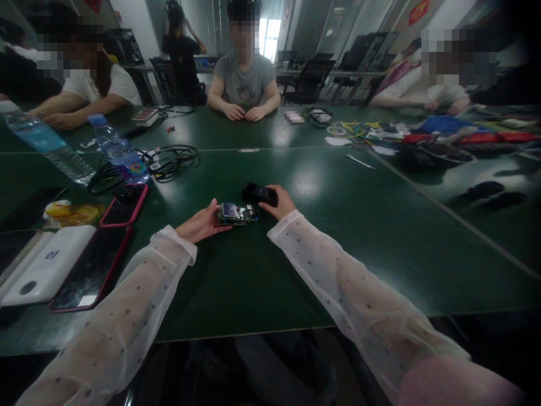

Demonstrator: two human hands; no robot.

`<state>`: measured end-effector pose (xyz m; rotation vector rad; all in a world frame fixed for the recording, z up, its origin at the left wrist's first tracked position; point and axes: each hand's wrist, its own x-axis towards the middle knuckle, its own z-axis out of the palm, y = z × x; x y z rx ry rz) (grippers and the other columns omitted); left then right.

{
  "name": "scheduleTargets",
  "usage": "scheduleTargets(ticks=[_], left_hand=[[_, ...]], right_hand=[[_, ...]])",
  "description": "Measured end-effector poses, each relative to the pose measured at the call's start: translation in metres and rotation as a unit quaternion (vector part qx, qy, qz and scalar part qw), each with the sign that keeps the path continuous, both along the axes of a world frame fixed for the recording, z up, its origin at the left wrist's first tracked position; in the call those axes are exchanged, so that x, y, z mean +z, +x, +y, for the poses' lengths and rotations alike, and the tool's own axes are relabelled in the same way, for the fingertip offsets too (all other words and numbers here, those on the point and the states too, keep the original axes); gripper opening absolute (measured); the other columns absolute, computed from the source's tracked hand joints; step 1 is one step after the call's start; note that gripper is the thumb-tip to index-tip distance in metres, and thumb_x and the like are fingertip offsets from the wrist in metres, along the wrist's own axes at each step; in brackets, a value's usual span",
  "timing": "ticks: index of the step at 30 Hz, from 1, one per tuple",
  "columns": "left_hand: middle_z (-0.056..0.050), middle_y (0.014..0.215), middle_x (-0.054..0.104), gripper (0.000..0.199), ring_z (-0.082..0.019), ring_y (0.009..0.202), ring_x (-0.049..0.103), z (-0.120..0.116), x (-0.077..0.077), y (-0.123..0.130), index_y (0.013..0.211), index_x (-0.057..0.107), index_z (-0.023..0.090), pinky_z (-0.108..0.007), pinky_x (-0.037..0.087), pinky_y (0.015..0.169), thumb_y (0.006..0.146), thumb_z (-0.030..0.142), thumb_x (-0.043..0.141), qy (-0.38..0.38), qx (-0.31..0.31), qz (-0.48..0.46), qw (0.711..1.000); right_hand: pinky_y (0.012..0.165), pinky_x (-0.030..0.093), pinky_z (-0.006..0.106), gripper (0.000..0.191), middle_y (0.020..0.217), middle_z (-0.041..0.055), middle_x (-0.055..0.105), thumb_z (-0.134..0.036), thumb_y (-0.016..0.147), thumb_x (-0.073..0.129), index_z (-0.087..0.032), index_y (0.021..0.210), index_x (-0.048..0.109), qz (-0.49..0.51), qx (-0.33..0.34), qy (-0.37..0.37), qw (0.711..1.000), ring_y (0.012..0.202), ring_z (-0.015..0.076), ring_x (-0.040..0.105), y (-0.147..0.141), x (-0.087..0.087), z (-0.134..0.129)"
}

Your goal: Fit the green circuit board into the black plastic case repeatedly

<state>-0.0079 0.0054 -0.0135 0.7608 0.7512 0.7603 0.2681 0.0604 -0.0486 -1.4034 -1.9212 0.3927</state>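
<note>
In the middle of the head view, my left hand (205,221) holds a small circuit board (237,214) by its left end, thumb above and fingers beneath. The board carries a square silvery part and several small components. Just behind it and to the right, my right hand (279,203) grips a small black plastic case (257,193) by its right end. The two pieces are close to each other, low over the green table. Whether they touch, I cannot tell.
The green table (338,242) has two water bottles (120,149), black cables (180,160), phones (91,270) and a white power bank (46,265) on the left. A metal strip (360,162) and a pile of coloured cables (448,132) lie right. Several people sit around.
</note>
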Motion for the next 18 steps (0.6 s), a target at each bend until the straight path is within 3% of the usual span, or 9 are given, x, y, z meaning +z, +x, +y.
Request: scheduleTargets(ticks=[5, 18], left_hand=[[-0.018, 0.134, 0.054, 0.051, -0.026, 0.119, 0.056, 0.002, -0.003, -0.003, 0.123, 0.053, 0.012, -0.043, 0.040, 0.107, 0.095, 0.054, 0.044, 0.008, -0.016, -0.004, 1.000], [-0.018, 0.127, 0.057, 0.059, -0.026, 0.120, 0.055, -0.002, 0.007, 0.002, 0.121, 0.052, 0.013, -0.041, 0.039, 0.106, 0.093, 0.063, 0.037, -0.011, -0.003, 0.016, 1.000]], right_hand=[[0.092, 0.047, 0.055, 0.053, 0.117, 0.0147, 0.060, -0.034, 0.074, 0.070, -0.020, 0.121, 0.051, -0.043, -0.001, 0.009, 0.999, 0.111, 0.0347, 0.055, -0.001, 0.002, -0.002], [0.094, 0.045, 0.059, 0.056, 0.119, 0.0162, 0.057, -0.037, 0.076, 0.067, -0.019, 0.126, 0.050, -0.061, 0.007, 0.038, 0.997, 0.113, 0.0375, 0.052, -0.001, -0.003, 0.002]])
